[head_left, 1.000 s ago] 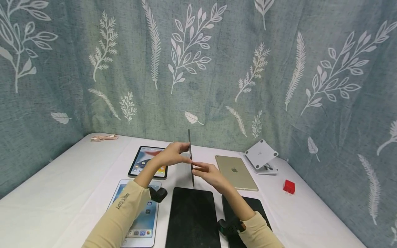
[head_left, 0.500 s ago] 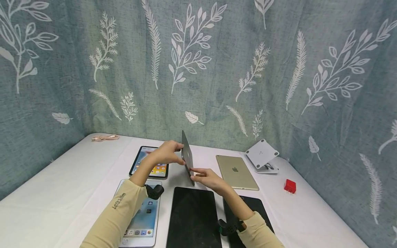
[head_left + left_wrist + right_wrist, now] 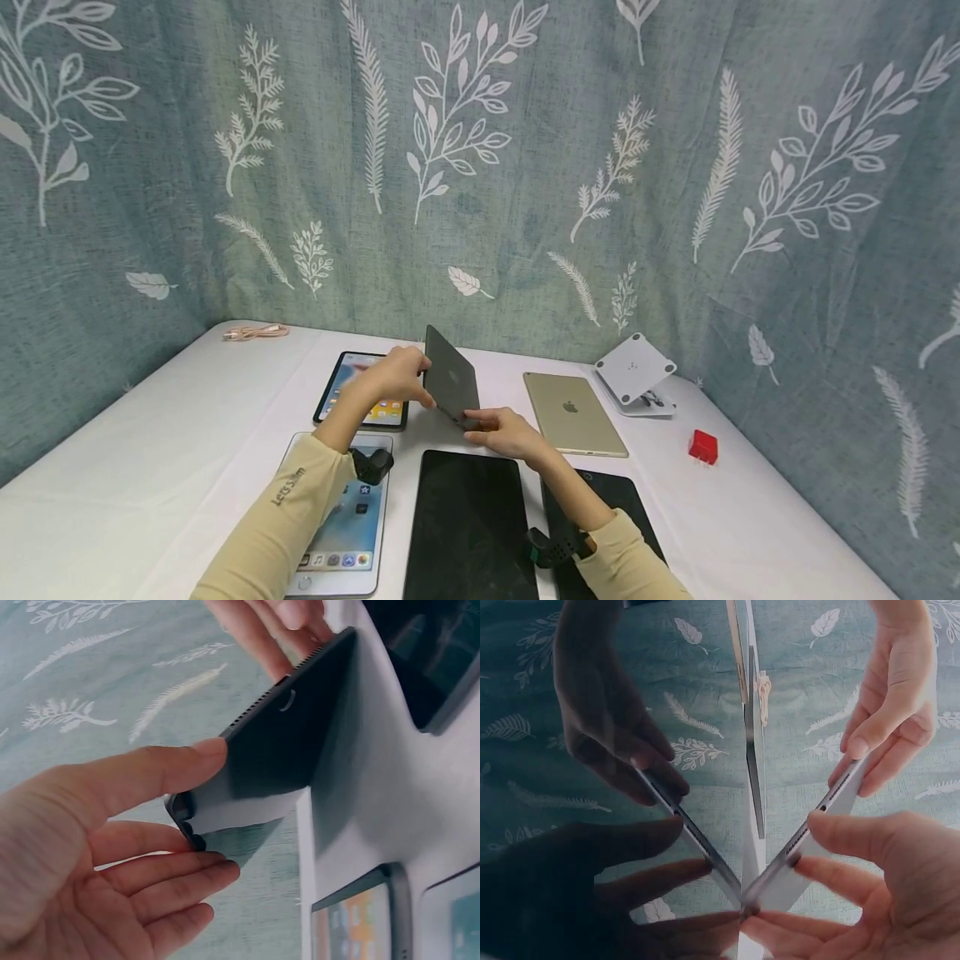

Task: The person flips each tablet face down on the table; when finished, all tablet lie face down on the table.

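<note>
A dark grey tablet is held tilted above the white table, its plain back facing up and to the right. My left hand grips its far left edge, thumb on the back and fingers under the screen side. My right hand pinches its near lower corner, close to the table. In the left wrist view the grey tablet's short edge with its port shows. In the right wrist view the grey tablet's thin edge runs between both hands.
Under my arms lie a black-screened tablet, a second dark tablet and a lit white tablet. Behind are a lit black tablet, a gold tablet, a white stand, a red block and a pink cable.
The grey tablet stood on edge a second ago; it has tipped over to the left and come lower, with both hands following it down.
</note>
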Tool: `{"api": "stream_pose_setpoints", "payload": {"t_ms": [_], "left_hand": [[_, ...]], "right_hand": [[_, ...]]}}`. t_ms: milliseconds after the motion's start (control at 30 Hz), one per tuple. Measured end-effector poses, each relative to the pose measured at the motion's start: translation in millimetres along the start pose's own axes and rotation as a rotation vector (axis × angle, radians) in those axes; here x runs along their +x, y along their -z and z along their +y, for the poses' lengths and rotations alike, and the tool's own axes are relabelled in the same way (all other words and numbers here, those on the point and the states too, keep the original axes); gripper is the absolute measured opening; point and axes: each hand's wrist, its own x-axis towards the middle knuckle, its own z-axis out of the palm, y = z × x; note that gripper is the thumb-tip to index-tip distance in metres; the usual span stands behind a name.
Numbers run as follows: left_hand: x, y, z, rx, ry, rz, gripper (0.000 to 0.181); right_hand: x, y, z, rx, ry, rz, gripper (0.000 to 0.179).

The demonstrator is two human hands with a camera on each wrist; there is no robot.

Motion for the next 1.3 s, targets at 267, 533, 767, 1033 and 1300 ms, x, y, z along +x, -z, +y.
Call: {"api": "stream_pose_setpoints", "payload": {"t_ms": [267, 533, 767, 1033, 1300], "left_hand": [[5.7, -19.0, -5.5, -0.133, 0.003, -0.032, 0.038], [10.9, -38.9, -5.0, -0.177, 0.064, 0.008, 0.032], [15.7, -60.7, 5.4, -0.127, 0.138, 0.032, 0.036], [14.1, -69.7, 8.7, -0.03, 0.121, 0.007, 0.048], [9.7, -72.0, 12.6, 0.039, 0.076, 0.015, 0.029]], "right_hand": [[-4.1, 7.4, -0.4, -0.238, 0.014, 0.105, 0.036], [-4.2, 11.7, 1.2, -0.291, -0.008, 0.125, 0.032], [-6.1, 14.5, 3.2, -0.352, -0.027, 0.134, 0.03], [-8.4, 14.4, 1.9, -0.416, -0.033, 0.115, 0.024], [-10.2, 13.3, 1.8, -0.44, -0.042, 0.093, 0.025]]}}
